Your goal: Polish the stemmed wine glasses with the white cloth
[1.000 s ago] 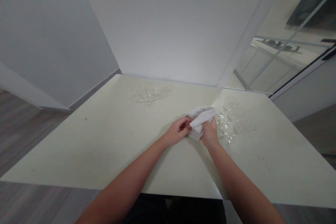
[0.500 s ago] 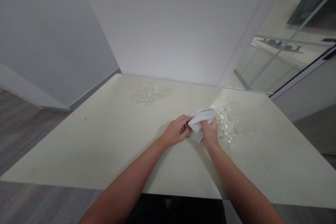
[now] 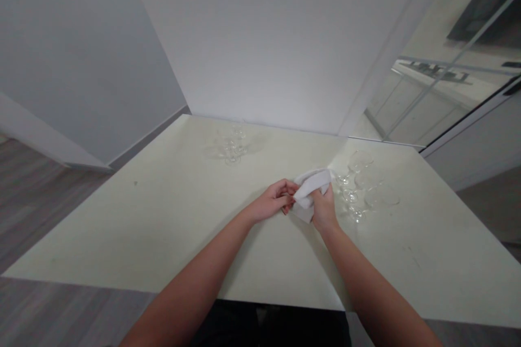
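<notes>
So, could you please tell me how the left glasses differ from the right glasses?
The left glasses stand near the wall; the right glasses stand nearer the front edge of the table. The right glasses are close beside the right hand, while the left glasses are farther from it. Both groups are clear and stemmed.

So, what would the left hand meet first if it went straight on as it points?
The left hand would likely meet the cloth, then the right hand holding it; exact depth is unclear.
</notes>
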### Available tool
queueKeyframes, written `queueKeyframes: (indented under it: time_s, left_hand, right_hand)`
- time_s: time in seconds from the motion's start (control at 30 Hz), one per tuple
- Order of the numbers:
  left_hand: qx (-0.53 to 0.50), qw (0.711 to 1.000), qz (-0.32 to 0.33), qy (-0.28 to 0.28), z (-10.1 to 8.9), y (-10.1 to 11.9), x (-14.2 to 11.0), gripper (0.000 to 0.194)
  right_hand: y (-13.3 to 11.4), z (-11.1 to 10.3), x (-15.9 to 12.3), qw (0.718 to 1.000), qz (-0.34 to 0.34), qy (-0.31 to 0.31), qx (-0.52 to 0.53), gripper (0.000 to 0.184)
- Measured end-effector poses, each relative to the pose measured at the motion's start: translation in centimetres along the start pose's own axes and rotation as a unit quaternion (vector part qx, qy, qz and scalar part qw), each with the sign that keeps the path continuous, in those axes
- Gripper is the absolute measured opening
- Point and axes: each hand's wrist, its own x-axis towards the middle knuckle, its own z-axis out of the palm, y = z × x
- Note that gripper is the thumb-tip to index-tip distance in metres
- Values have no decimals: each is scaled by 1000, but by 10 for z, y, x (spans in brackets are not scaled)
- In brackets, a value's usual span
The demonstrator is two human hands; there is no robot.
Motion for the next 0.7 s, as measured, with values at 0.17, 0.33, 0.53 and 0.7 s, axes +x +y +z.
queueKeyframes:
  time_s: [0.17,0.33,0.53,0.7]
  left_hand:
    - [51,987,125,87,4,-13,8,26]
    - [224,935,252,113,5,-6,5,26]
    - [233,918,242,210,7,-3,2,43]
    - [95,952,187,222,1,-6,8,52]
  right_hand:
    - [9,10,-10,992,43,-117,-9,36]
    - [10,7,-5,995,-23,-80,-47,34]
    - [5,4,-5,980,-39,-140,-137,17]
    - [0,12,-14,955,-55,-249,-149,26]
